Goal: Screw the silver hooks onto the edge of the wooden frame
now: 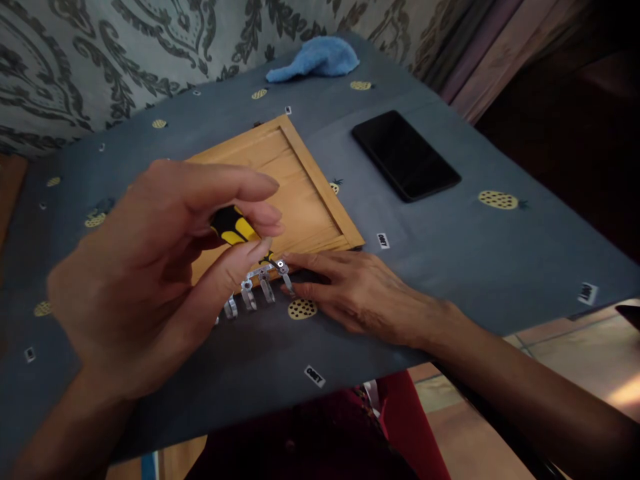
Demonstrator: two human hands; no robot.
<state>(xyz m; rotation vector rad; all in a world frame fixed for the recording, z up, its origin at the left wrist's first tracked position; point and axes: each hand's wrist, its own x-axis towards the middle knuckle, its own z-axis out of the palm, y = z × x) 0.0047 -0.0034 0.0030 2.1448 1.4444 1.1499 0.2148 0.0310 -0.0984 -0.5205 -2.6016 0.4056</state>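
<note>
My left hand (145, 260) curls around a small black-and-yellow screwdriver (241, 231), raised over the near edge of a wooden framed panel (327, 200). The tool's thin dark shaft slants down beside a screw (281, 265) at the right end of a metal hook rack (264, 275). Several silvery hooks hang from that rack over the panel's near edge, and my left hand hides part of the row. Fingers of my right hand (360, 290) close about the rack's right end hook and the panel edge, the index finger stretched along the wood.
A black smartphone (406, 157) lies to the right of the panel. Against the patterned wall, a blue cloth (320, 59) is bunched at the back of the table. A dark blue-grey tablecloth (445, 267) with pineapple prints covers the table, whose near edge is close to my body.
</note>
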